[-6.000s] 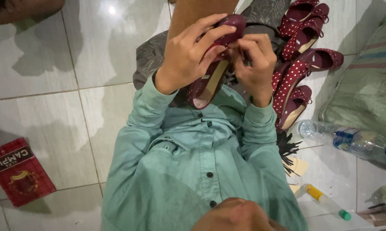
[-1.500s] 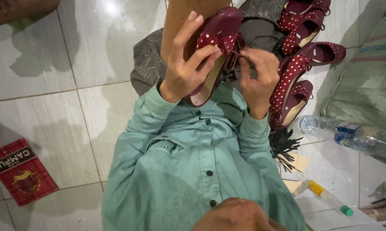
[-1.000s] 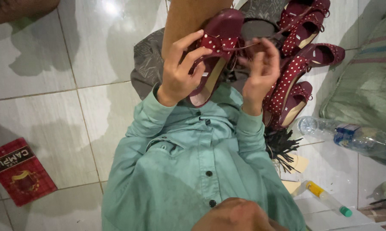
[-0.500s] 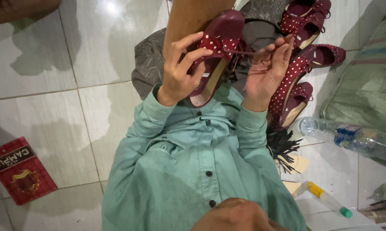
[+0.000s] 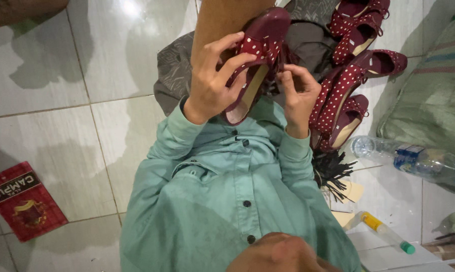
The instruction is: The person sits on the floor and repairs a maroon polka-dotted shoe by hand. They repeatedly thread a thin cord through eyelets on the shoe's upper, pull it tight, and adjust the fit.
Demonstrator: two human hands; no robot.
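Observation:
My left hand (image 5: 215, 80) grips a dark red shoe with white dots (image 5: 260, 48), held up over my lap with its tan insole facing me. My right hand (image 5: 299, 95) is at the shoe's right edge, its fingertips pinched on a small part near the strap. Both arms wear teal sleeves. A brown board (image 5: 222, 20) stands behind the shoe.
Several matching dotted red shoes (image 5: 351, 85) lie on the tiled floor to the right. A plastic water bottle (image 5: 408, 158), a glue tube with a green cap (image 5: 383, 234), a black tassel bundle (image 5: 330, 174) and a green sack (image 5: 434, 95) are at right. A red packet (image 5: 21, 199) lies at left.
My right hand has come back from an open, lifted pose to pinch at the shoe's edge. The left hand keeps its hold, the shoe tilted slightly.

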